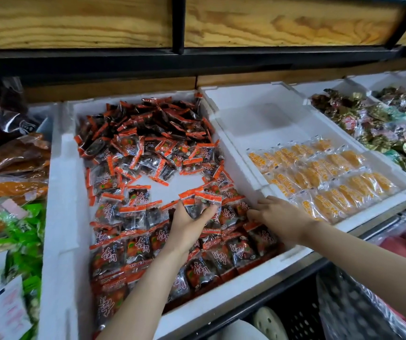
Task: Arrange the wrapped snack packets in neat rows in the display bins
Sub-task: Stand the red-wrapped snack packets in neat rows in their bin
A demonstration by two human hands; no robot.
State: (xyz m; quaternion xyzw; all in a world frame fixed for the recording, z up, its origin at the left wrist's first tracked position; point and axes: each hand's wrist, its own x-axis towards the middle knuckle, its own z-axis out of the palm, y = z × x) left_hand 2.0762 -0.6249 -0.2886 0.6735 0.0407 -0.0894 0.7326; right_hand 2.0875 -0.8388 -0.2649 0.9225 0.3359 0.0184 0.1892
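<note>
A white foam bin [62, 217] holds several red-and-black snack packets [148, 133], loose in a heap at the back and laid in rows [128, 249] at the front. My left hand [187, 224] grips a small bunch of these packets [202, 201] above the front rows. My right hand [278, 214] rests with straight fingers on the packets at the bin's right side, by the foam wall. A bare white patch of the bin floor [172, 186] shows in the middle.
To the right, a second foam bin [258, 114] holds rows of yellow packets [324, 180] in its front half. Further right are bins of foil-wrapped sweets [378, 128]. Green and orange bags [13, 204] lie left. A wooden shelf [197, 23] hangs overhead; a black crate [307, 310] stands below.
</note>
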